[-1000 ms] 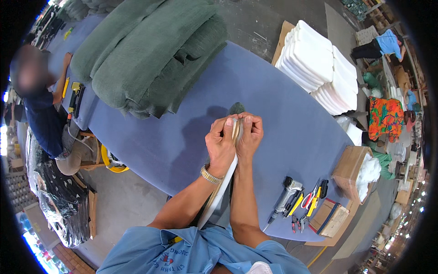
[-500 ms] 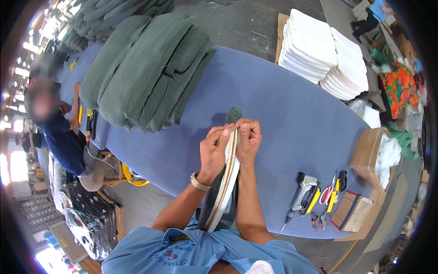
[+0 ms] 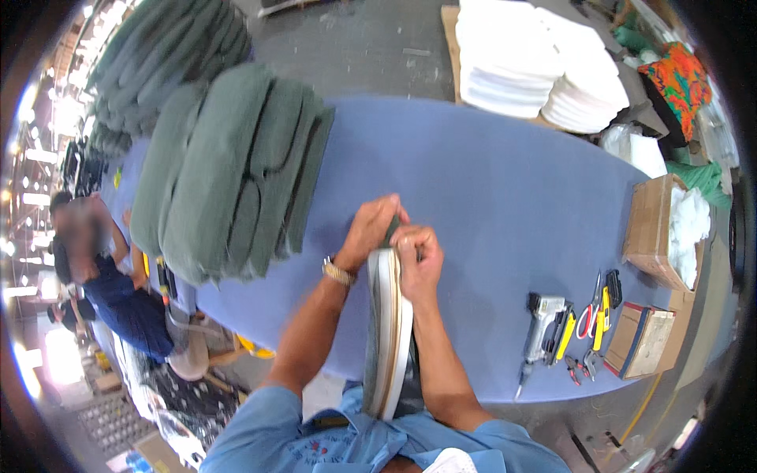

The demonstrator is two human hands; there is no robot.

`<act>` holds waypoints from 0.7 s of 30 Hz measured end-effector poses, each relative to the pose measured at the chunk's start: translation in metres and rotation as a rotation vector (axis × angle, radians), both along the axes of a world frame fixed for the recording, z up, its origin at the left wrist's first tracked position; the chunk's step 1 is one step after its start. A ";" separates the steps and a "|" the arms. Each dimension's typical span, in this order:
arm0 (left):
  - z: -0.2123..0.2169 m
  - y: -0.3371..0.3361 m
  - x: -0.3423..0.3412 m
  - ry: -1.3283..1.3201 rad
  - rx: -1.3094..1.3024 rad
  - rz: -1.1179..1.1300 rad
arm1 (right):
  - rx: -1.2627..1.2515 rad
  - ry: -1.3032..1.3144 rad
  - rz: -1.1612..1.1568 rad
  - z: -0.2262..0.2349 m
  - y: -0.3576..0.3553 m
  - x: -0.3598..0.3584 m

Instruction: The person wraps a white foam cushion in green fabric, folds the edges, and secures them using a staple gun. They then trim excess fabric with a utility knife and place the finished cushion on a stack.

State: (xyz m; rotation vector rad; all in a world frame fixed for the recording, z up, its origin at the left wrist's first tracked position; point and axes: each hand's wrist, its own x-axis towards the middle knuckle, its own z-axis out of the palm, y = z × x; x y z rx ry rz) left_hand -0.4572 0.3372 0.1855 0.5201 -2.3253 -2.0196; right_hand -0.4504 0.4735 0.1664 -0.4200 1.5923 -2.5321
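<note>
A long, slightly curved padded panel (image 3: 386, 339) stands on edge between my forearms, reaching from my body to the table. Its edge shows a thin tan, wood-like layer beside white foam, with dark green fabric (image 3: 393, 229) along it. My left hand (image 3: 375, 227) is closed on that fabric just beyond the panel's far end. Next to it, my right hand (image 3: 419, 256) is closed at the far end's right corner, fingers curled around the fabric edge. The fingertips partly hide the pinched cloth.
Stacked green covers (image 3: 229, 173) stand on the blue table (image 3: 489, 205) at left, white pads (image 3: 512, 63) at the far right. A nail gun (image 3: 542, 331), scissors (image 3: 587, 319), cutters and a cardboard box (image 3: 650, 229) lie right. Another person (image 3: 126, 307) works at left.
My hands have moved apart a little, the left one now past the panel's end with the fabric. The panel is turned slightly, and the whole view has shifted.
</note>
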 end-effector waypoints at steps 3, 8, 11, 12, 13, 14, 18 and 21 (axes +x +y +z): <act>-0.005 -0.002 0.000 0.044 -0.065 0.033 | 0.025 -0.030 -0.008 -0.005 -0.006 0.000; 0.006 0.011 0.019 0.221 -0.096 0.088 | -0.138 -0.085 0.019 -0.007 -0.014 -0.003; -0.005 0.011 0.021 0.261 -0.041 0.058 | -0.161 -0.083 0.020 -0.015 -0.010 -0.012; -0.008 0.012 0.017 0.263 -0.043 0.041 | -0.162 -0.092 0.017 -0.017 -0.006 -0.016; -0.009 0.012 0.018 0.256 -0.046 0.040 | -0.160 -0.111 0.030 -0.019 -0.005 -0.015; -0.014 0.012 0.018 0.252 -0.046 0.041 | -0.118 -0.107 0.045 -0.018 0.000 -0.016; -0.016 0.018 0.021 0.255 -0.015 0.041 | 0.313 0.073 0.028 0.005 0.052 -0.010; -0.011 0.023 0.021 0.230 -0.035 0.051 | 0.700 0.266 -0.170 0.004 0.134 -0.001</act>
